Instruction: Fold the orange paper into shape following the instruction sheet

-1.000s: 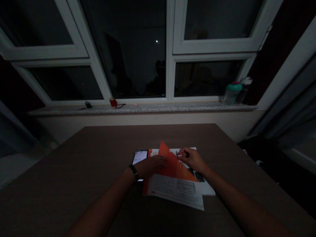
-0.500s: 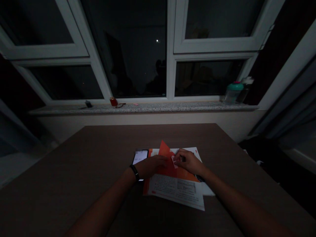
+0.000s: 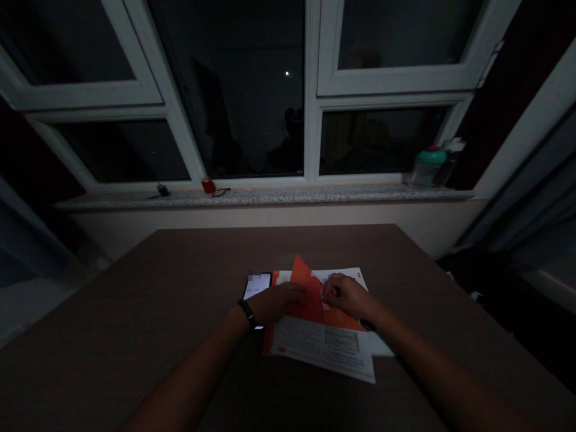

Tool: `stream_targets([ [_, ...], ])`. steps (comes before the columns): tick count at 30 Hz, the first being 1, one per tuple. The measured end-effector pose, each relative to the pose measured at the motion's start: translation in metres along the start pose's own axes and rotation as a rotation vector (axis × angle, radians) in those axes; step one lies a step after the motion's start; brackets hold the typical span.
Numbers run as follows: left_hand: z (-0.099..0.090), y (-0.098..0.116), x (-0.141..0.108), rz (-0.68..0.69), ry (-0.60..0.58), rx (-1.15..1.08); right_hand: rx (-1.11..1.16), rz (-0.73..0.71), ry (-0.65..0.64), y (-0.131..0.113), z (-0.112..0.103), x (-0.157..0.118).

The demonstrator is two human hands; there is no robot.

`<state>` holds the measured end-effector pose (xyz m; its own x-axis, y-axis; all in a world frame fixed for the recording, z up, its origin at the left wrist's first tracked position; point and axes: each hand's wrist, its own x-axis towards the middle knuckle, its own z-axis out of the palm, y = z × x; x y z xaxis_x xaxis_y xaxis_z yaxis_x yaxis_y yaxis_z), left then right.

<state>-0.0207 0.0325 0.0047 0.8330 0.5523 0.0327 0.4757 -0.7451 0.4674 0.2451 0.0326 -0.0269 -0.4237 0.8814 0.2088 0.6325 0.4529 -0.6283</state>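
An orange-red sheet (image 3: 310, 303) lies at an angle over printed pages (image 3: 315, 345) on the brown table. My left hand (image 3: 279, 301), with a dark band at the wrist, rests on the left part of the orange-red sheet, its fingers stretched out. At the sheet's right edge, my right hand (image 3: 344, 293) has its fingers pressed together around something small and pale, mostly hidden. A phone (image 3: 257, 285) with a lit screen lies beside the pages, partly covered by my left hand.
Beyond the table (image 3: 202, 252) runs a stone window sill (image 3: 279, 195). On it stand a red object (image 3: 207, 185), a small dark object (image 3: 162, 189) and a bottle with a teal lid (image 3: 427, 168).
My right hand has moved slightly right, and its fingers now cover more of the small pale thing at the sheet's edge. My left hand has stayed on the sheet.
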Motion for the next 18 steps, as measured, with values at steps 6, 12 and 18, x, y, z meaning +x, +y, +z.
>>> stream_targets([
  [6,0.001,-0.001,-0.001,0.009,0.009,0.007,0.020,0.098,-0.012,0.015,-0.007,-0.003],
  [12,0.001,-0.002,-0.001,-0.007,-0.005,0.013,0.114,0.218,-0.114,0.017,-0.019,-0.008],
  [18,-0.002,0.001,-0.001,-0.011,-0.010,0.010,0.166,0.318,-0.272,0.019,-0.038,-0.017],
])
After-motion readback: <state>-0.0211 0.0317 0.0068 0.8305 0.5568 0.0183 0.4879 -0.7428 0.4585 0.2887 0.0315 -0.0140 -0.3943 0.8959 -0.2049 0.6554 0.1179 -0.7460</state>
